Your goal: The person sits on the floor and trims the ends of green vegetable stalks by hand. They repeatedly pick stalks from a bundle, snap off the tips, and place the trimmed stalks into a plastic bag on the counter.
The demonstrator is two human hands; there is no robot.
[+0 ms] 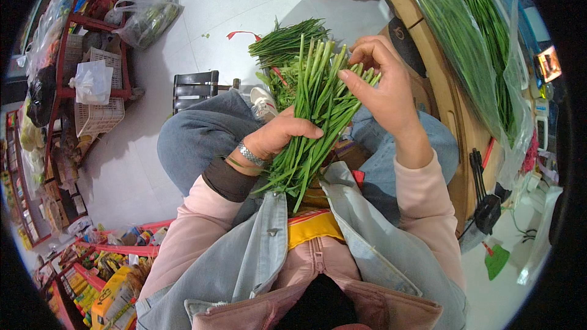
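My left hand (289, 130), with a metal watch on its wrist, grips a bunch of green chives (325, 114) above my lap. The pale cut stalk ends point away from me, and the leaves hang towards my jacket. At the right side of those ends is my right hand (387, 82), thumb and fingers curved around a few stalks; whether they pinch any is unclear. Beyond the held bunch, another bundle of chives (289, 41) lies low near the floor. Loose leafy greens (282, 82) with a red tie are beside my shoe (263, 103), partly hidden by the bunch.
To my right, a wooden table (431, 50) carries long chives in a clear plastic bag (463, 46). A black slatted stool (195, 90) stands left of my knee. Farther left are a red rack (62, 64), a white plastic basket (101, 117) and a bag of vegetables (149, 18).
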